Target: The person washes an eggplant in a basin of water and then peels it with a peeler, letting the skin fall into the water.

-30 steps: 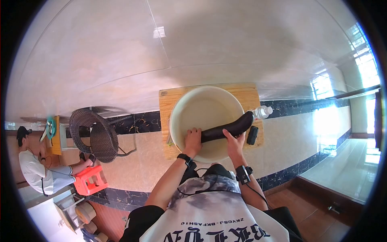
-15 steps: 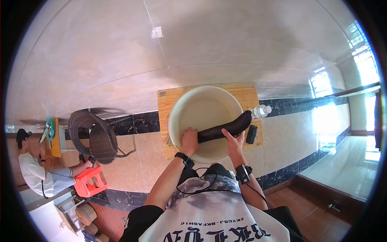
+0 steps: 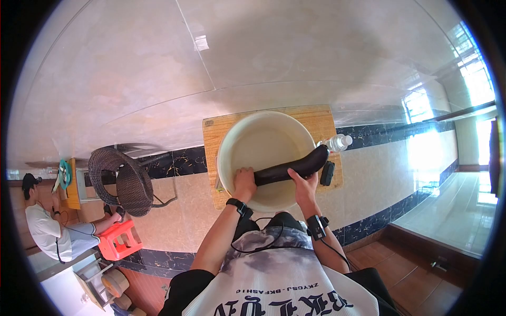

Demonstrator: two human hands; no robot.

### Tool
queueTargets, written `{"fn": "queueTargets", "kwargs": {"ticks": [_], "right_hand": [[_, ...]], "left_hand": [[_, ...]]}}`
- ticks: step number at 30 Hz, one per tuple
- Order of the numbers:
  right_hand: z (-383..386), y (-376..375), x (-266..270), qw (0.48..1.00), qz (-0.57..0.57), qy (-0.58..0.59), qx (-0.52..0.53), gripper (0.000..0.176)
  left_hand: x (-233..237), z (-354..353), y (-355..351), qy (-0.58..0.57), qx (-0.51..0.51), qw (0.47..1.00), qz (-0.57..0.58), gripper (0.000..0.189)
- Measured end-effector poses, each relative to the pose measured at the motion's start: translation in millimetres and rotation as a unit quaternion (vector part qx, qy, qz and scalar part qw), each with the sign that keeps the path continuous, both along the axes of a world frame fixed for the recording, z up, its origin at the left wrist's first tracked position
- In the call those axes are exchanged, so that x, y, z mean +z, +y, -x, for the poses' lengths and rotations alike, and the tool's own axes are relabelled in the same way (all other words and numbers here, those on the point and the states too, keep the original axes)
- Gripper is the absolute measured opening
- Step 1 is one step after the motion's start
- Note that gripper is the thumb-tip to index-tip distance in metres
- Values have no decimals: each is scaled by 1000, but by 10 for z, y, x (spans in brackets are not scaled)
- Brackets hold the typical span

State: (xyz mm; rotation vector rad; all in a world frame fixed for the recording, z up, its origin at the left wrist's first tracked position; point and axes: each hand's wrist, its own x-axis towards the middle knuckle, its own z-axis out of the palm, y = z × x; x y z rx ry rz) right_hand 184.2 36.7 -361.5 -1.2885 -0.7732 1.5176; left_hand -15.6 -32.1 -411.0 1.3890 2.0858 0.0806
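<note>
A long dark purple eggplant (image 3: 284, 171) lies across the upper part of a pale round basin (image 3: 224, 152), its right end reaching past the rim. My left hand (image 3: 244, 183) is closed around its left end. Nearer the right end, my right hand (image 3: 304, 189) grips it with the thumb on top and the other fingers partly hidden beneath. The basin stands on a small wooden table (image 3: 212, 131) and seems to hold shallow, slightly cloudy water.
Right of the basin are a clear plastic bottle (image 3: 337, 142) and a small black object (image 3: 327, 174). A brown wicker chair (image 3: 134, 187) stands to the left. Farther left, a person (image 3: 47, 226) sits on a red stool (image 3: 120, 240). A tiled wall (image 3: 274, 52) rises behind the table.
The whole view has shifted slightly. Both hands keep hold of the eggplant, which sits almost as before over the basin.
</note>
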Motion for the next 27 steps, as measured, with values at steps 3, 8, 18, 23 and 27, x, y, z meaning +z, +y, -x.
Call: {"fn": "queueTargets", "kwargs": {"ticks": [3, 8, 18, 23, 27], "right_hand": [[-13, -23, 51, 999, -3, 36, -21, 57], [-96, -7, 182, 994, 7, 97, -44, 59], [-135, -61, 51, 998, -13, 58, -39, 54], [-68, -89, 113, 998, 7, 54, -35, 58], [-43, -107, 70, 999, -5, 35, -31, 63]], "left_hand": [[-17, 32, 4, -11, -2, 1000, 0, 42], [-89, 184, 60, -118, 18, 993, 5, 49], [-103, 99, 15, -100, -44, 989, -98, 46], [47, -77, 73, 11, -18, 996, -82, 48], [-63, -172, 50, 54, 29, 995, -80, 52]]}}
